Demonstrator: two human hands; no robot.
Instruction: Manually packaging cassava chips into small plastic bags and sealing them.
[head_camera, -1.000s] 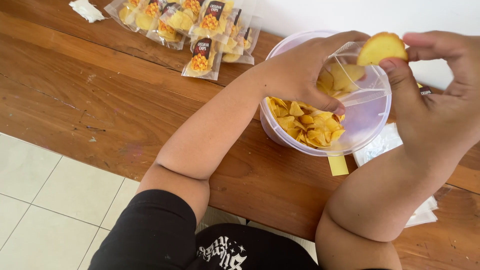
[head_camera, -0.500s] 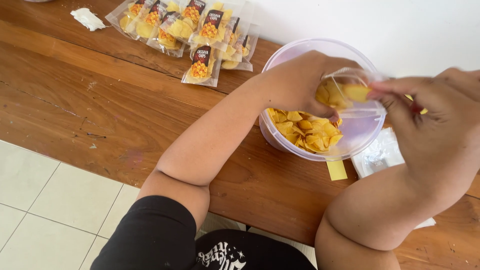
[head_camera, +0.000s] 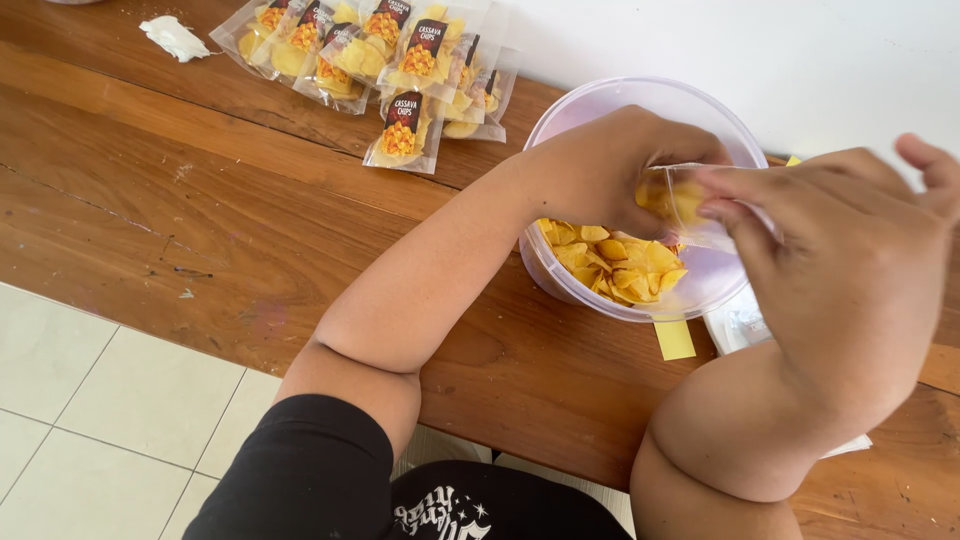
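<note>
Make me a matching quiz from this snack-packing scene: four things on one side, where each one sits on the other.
1. clear pouch
2. loose yellow chips
3. filled chip packets
4. crumpled white scrap

a. far left corner of the wooden table
b. piled at the table's far edge
c. inside the round plastic tub
d. held in the left hand

Pairs: 1-d, 2-c, 3-b, 4-a

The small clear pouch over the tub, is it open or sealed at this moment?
Open. The left hand holds the clear pouch over the tub, and the right hand's fingers reach into its mouth; yellow chips show inside.
</note>
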